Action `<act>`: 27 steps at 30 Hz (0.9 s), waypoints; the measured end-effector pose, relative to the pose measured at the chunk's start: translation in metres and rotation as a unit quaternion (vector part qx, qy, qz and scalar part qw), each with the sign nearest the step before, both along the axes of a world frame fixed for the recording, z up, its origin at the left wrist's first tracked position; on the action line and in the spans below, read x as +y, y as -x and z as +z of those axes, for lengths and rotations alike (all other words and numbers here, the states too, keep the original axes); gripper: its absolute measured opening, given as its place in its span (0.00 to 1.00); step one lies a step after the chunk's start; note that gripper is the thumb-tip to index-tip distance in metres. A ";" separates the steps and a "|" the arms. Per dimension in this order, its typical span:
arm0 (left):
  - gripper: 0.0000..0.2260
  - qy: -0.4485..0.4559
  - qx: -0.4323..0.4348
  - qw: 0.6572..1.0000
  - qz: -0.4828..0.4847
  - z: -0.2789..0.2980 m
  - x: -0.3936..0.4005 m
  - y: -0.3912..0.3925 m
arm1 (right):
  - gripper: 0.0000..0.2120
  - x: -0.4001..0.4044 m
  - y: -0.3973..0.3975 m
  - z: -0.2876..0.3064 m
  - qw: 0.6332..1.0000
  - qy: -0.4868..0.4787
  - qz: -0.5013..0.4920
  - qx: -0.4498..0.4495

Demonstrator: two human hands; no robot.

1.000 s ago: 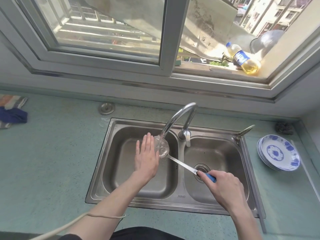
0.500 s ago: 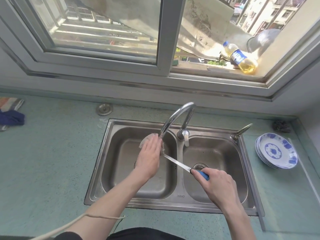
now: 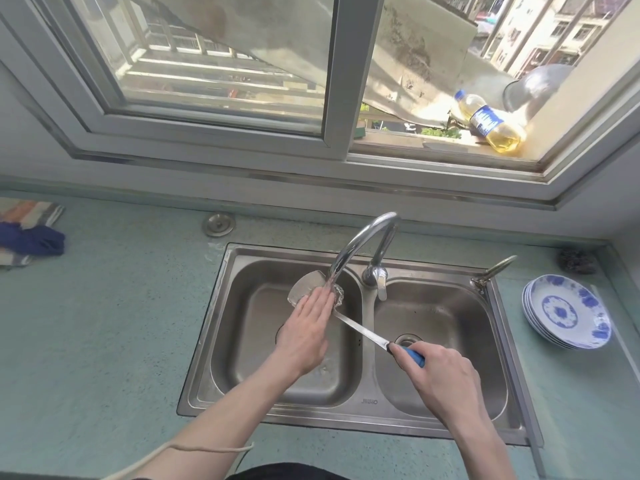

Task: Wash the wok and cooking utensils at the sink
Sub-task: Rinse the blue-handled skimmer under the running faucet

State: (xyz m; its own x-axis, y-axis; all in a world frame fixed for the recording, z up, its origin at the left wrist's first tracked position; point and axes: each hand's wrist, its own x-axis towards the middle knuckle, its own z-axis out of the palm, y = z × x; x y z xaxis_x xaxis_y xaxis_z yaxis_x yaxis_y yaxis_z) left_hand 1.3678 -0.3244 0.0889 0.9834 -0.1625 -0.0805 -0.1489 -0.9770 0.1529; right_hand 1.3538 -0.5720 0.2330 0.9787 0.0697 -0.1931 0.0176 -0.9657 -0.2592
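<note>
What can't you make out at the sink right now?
- Spatula blade, head view: mostly covered by the left hand and running water.
- Spatula handle: wrapped in the right hand.
- Left basin drain: behind the left hand.
- Wok: not identifiable; a dark round thing outside the window is cut off by the frame.

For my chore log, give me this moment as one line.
step: rinsing spatula | left hand: flat on blade | right hand: grips blue handle | place: left basin, sink, under faucet
</note>
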 end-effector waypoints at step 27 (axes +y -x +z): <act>0.15 0.634 -0.001 0.602 0.486 0.025 0.024 -0.032 | 0.21 -0.003 0.005 -0.012 0.998 -0.069 -0.003 0.003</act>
